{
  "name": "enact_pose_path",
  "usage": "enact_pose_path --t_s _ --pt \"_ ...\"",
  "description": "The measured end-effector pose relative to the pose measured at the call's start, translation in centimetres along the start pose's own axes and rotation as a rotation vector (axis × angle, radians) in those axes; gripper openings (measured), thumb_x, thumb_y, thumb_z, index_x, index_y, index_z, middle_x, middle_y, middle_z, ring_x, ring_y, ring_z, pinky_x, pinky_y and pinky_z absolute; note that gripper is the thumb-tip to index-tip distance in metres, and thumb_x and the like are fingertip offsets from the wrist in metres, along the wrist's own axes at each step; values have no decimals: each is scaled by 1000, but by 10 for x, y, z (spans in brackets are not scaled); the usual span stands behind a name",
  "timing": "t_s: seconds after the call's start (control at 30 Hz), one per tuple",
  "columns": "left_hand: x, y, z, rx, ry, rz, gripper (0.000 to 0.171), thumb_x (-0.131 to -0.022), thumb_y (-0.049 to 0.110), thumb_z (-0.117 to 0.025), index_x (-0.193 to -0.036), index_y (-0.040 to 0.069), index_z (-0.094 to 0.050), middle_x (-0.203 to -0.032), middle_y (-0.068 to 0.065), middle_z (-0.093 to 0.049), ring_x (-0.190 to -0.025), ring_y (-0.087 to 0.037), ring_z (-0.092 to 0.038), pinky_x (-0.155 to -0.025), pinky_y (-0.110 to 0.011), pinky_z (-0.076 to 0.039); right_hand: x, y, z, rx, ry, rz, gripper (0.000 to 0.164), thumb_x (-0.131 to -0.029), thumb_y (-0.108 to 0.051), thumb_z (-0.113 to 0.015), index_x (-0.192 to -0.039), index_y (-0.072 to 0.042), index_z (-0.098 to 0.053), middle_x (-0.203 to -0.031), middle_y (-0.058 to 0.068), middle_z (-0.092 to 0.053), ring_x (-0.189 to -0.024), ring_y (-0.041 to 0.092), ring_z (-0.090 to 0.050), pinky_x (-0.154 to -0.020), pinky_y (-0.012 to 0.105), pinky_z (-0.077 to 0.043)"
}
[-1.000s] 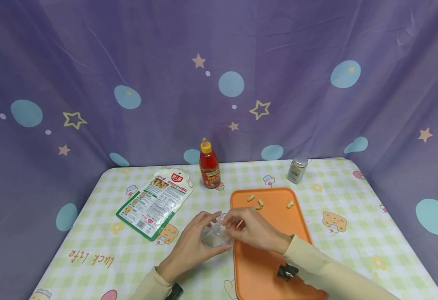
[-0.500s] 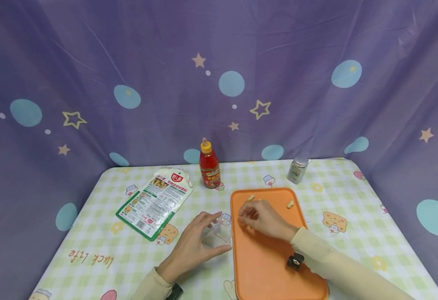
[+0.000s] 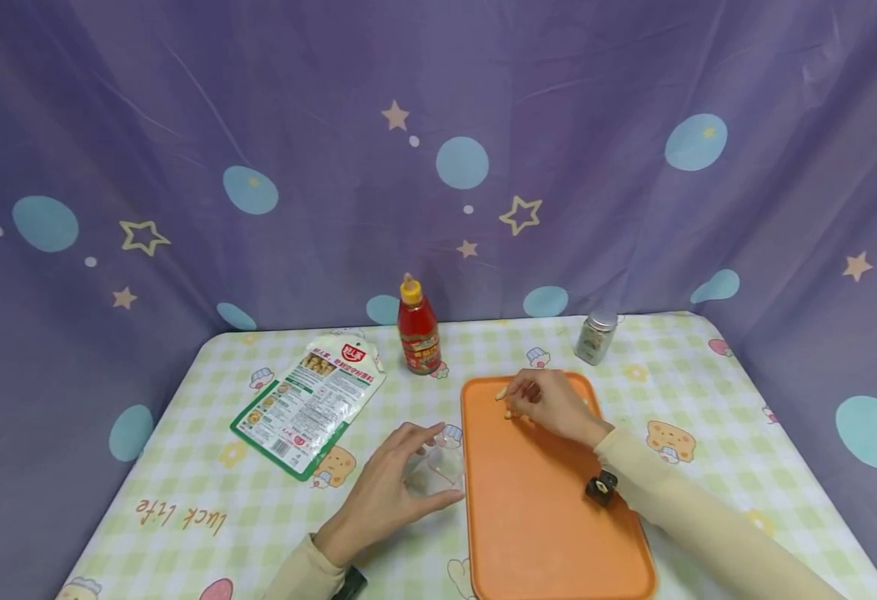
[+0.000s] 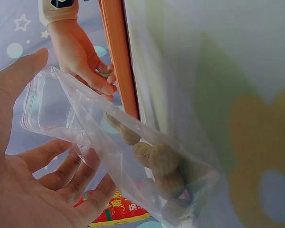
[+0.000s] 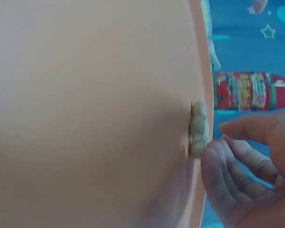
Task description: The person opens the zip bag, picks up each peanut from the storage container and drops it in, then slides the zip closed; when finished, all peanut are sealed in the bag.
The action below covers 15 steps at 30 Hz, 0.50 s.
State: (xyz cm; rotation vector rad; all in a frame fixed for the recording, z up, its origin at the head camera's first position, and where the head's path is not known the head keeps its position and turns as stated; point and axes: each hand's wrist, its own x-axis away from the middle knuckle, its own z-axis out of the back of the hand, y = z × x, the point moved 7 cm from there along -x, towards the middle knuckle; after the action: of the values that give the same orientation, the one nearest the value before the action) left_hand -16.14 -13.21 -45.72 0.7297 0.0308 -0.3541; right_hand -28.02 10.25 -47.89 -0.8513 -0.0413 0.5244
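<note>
My left hand holds a clear zip bag by its mouth, with thumb and fingers spread on either side. In the left wrist view several unshelled peanuts lie in the lower part of the bag. My right hand is over the far end of the orange tray, fingers bent. Its fingertips are beside peanuts on the tray in the right wrist view, and none shows clearly between them. One peanut shows just left of the right fingers, partly hidden by them.
Behind the tray stands a red squeeze bottle with a yellow cap. A small jar with a silver lid is at the back right. To the left a white-and-green food pouch lies flat on the checked tablecloth.
My right hand has left the bag's mouth and moved right and away over the tray to the peanuts. The left hand and bag have stayed in place.
</note>
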Motion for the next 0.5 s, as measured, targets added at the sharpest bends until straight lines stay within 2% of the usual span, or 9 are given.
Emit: enact_pose_path --t_s 0.17,0.5 --pt "0 -1 -1 3 0 -2 90 -74 63 -88 -148 21 -59 -125 2 -67 -112 -17 -65 -94 -39 -57 -2 12 7 73 52 -23 7 -90 -8 -81 -94 -8 -76 -84 1 -75 -74 8 -65 -70 23 -52" --pt "0 -1 0 -11 4 3 88 -74 58 -90 -148 21 -59 -124 4 -66 -111 -16 -65 -93 -37 -56 -2 18 7 90 9 -62 8 -89 -8 -81 -92 -10 -74 -83 0 -73 -73 6 -64 -69 22 -51"
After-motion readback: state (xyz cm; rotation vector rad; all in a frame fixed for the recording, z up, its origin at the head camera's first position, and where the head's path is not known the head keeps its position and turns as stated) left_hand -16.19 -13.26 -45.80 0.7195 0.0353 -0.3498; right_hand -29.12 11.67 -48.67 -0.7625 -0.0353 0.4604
